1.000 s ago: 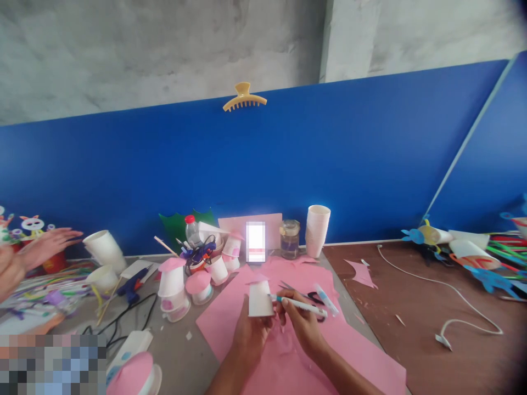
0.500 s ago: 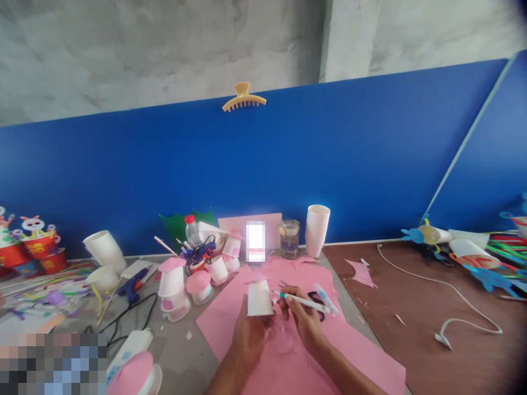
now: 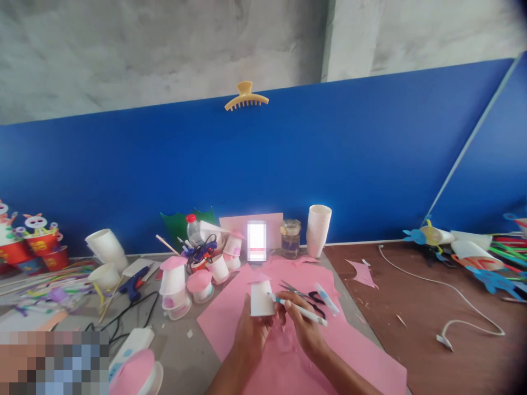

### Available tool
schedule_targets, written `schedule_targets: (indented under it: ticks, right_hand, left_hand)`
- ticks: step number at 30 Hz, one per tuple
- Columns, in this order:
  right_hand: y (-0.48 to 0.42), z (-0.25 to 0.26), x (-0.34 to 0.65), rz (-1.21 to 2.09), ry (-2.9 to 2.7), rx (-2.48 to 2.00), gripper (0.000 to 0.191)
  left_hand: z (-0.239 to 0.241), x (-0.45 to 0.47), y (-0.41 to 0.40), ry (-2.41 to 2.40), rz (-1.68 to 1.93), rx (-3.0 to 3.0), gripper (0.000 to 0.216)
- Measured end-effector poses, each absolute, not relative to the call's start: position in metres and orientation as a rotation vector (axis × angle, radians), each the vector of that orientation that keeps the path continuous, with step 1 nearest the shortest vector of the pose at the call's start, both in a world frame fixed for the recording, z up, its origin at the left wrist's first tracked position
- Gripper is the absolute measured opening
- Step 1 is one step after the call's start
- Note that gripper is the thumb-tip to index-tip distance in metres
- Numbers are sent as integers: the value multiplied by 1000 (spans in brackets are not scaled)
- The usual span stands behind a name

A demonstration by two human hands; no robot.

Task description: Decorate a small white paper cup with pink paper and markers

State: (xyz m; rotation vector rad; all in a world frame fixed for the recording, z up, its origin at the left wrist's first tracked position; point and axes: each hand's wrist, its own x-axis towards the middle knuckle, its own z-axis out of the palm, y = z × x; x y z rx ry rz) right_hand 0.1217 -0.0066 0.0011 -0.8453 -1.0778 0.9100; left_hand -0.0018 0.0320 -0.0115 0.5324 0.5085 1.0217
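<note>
My left hand [image 3: 254, 329] is closed round a white paper cup [image 3: 262, 299], which has pink paper at its far end. Pinched in my right hand [image 3: 300, 318] is a white pen with a blue tip end [image 3: 309, 314], its point at or very near the cup's right side; whether it touches I cannot tell. Beneath both hands spreads a large sheet of pink paper [image 3: 354, 351]. Just beyond my right hand lie black-handled scissors [image 3: 316, 298] and a white-and-blue tube [image 3: 328, 299].
At the back stand a stack of white cups [image 3: 318, 233] and a glass jar [image 3: 290, 240]. Left are pink-topped cups [image 3: 173, 280], a blue glue gun [image 3: 134, 284] with black cord, and a power strip [image 3: 130, 351]. A white cable [image 3: 442, 282] curls across the brown table on the right.
My right hand has brought the pen leftward and up to the cup's side. More of the scissors now shows. The view has shifted slightly.
</note>
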Motion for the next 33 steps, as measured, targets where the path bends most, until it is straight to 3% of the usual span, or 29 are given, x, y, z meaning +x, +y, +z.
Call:
schedule_targets:
  ticks: [25, 33]
  right_hand:
    - [-9, 9, 124, 831, -1227, -947, 27]
    - [-6, 4, 125, 898, -1130, -942, 25]
  left_hand:
    - [-3, 0, 28, 500, 1038, 451, 41]
    - [-12, -2, 32, 523, 1018, 486, 47]
